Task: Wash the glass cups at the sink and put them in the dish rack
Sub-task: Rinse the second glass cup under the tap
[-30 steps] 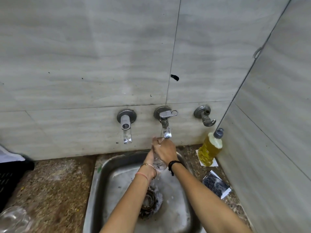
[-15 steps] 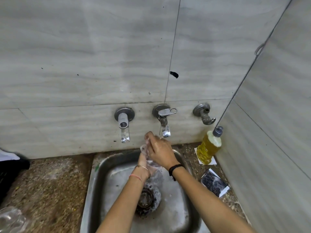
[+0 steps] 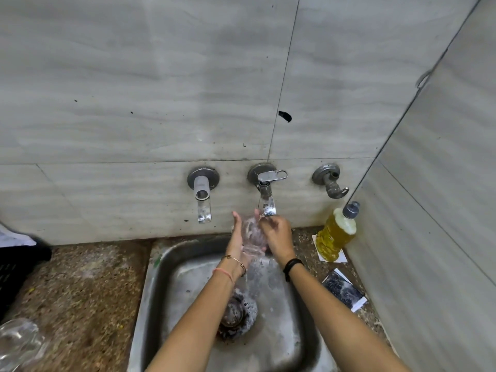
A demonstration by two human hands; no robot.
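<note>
A clear glass cup (image 3: 251,233) is held upright over the steel sink (image 3: 300,331), just under the middle tap (image 3: 267,196), and water streams from its base into the basin. My left hand (image 3: 237,238) lies along the cup's left side with fingers straight. My right hand (image 3: 277,233) curls around the cup's right side and rim. Another glass cup (image 3: 18,342) lies blurred on the counter at the bottom left.
A black crate-like dish rack (image 3: 16,275) shows at the left edge. A yellow soap bottle (image 3: 336,233) stands right of the sink, with a dark scrub pad (image 3: 345,289) in front of it. Two more wall taps flank the middle one. Speckled counter surrounds the sink.
Both hands have turned the cup under the tap. My right hand moved from covering the cup's front to its right side, so the glass now shows between the hands.
</note>
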